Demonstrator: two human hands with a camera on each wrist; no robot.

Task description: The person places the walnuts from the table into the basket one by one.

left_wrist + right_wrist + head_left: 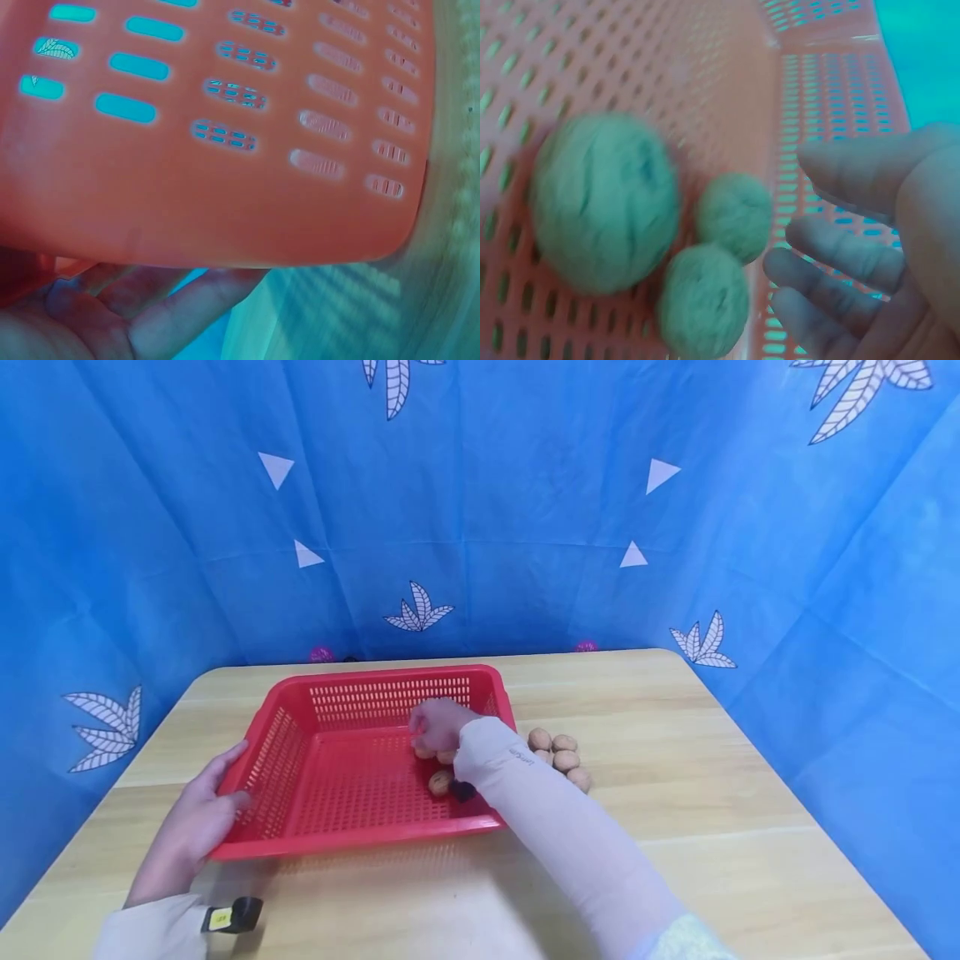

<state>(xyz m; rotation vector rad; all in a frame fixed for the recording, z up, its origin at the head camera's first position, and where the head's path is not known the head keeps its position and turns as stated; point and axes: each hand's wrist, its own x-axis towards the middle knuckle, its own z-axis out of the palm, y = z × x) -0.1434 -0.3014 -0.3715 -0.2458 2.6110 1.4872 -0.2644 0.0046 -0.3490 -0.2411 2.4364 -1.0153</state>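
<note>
A red plastic basket (pixel 352 843) with slotted walls stands on the table. My left hand (pixel 198 814) grips its left rim, the thumb reaching over the inner side; in the left wrist view, fingers (pixel 187 307) lie along the rim beside the outer wall. Inside the basket's right part is my right hand (pixel 442 722), above the walnuts. Its thumb and fingers are apart and hold nothing in the right wrist view. Three walnuts show in the basket: a near walnut (pixel 604 202), a smaller-looking walnut (pixel 735 217) and one walnut (pixel 705 300) beside it.
Just right of the basket, several walnuts (pixel 566 760) lie grouped on the wooden table (pixel 675 777), partly hidden by the right sleeve (pixel 555 810). A blue patterned curtain (pixel 510 510) hangs behind and around the table.
</note>
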